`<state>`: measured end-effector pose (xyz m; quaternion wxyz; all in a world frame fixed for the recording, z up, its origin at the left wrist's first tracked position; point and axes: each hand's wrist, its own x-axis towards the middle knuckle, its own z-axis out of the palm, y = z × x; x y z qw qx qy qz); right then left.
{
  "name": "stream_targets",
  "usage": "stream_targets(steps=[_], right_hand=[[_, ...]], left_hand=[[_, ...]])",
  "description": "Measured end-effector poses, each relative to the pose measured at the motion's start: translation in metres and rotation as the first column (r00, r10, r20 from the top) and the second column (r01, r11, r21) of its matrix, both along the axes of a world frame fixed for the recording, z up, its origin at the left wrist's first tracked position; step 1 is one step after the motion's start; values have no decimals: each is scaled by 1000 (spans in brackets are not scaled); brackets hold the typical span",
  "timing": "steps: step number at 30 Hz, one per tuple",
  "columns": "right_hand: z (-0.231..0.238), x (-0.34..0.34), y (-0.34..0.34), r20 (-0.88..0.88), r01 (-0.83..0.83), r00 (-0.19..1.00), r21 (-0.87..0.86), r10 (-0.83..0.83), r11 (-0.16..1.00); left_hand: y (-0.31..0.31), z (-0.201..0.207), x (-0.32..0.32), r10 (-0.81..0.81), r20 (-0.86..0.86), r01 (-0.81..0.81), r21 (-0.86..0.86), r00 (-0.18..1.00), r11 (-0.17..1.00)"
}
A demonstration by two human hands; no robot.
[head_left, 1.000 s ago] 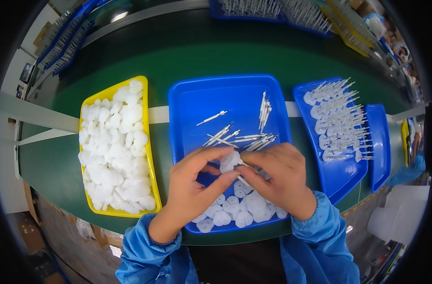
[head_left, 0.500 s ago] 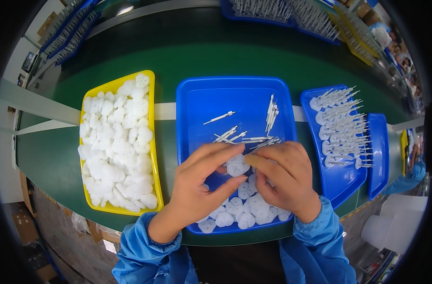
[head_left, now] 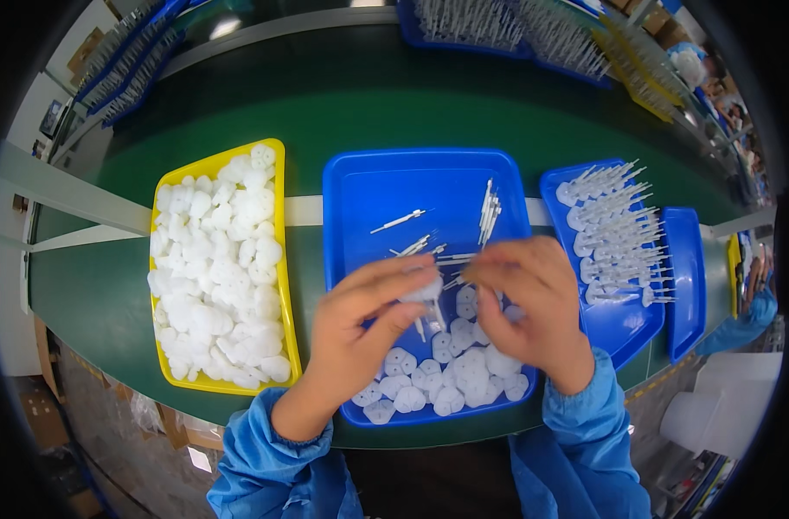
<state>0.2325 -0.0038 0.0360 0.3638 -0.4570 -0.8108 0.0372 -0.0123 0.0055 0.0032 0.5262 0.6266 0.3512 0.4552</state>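
Observation:
Over the middle blue tray [head_left: 386, 164], my left hand [head_left: 351, 324] pinches a white scalloped plastic disc [head_left: 426, 291] between thumb and fingers. A thin pale rod seems to hang below the disc, though blur softens it. My right hand [head_left: 537, 303] is just to the right, apart from the disc; its fingertips are smeared by motion, so whether they grip anything is unclear. Thin white pins [head_left: 491, 212] with fine tips lie in the tray beyond my hands. Nearer me in the same tray are many loose white discs [head_left: 472, 372].
To the left, a yellow tray [head_left: 284, 259] is heaped with white discs. On the right, a blue tray [head_left: 615, 333] bears rows of discs with upright pins, beside another blue tray [head_left: 687, 285]. More filled trays [head_left: 498, 43] stand at the far side of the green table [head_left: 325, 104].
My right hand has drawn away from the disc, slightly rightward. The left hand still holds the disc, now tilted and a little lower left. The view has shifted slightly.

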Motion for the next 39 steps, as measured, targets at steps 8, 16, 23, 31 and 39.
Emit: stream_targets(steps=[8,16,23,31,39], right_hand=[[14,-19,6,-15,-189,982,-29,188,982],[-19,-17,-4,61,-189,976,-227,208,955],[-25,-18,-5,117,-187,967,-280,227,942],[-25,-19,-8,256,-145,953,-93,164,985],[12,111,-149,80,453,891,-84,-447,888]], left_hand=[[0,11,-4,136,121,-88,-337,983,937],[-11,13,0,281,-607,36,455,743,890],[-17,3,-12,237,-687,157,459,687,875],[-14,3,-8,278,-630,131,523,725,842],[-31,-1,-25,203,-731,256,464,652,848]])
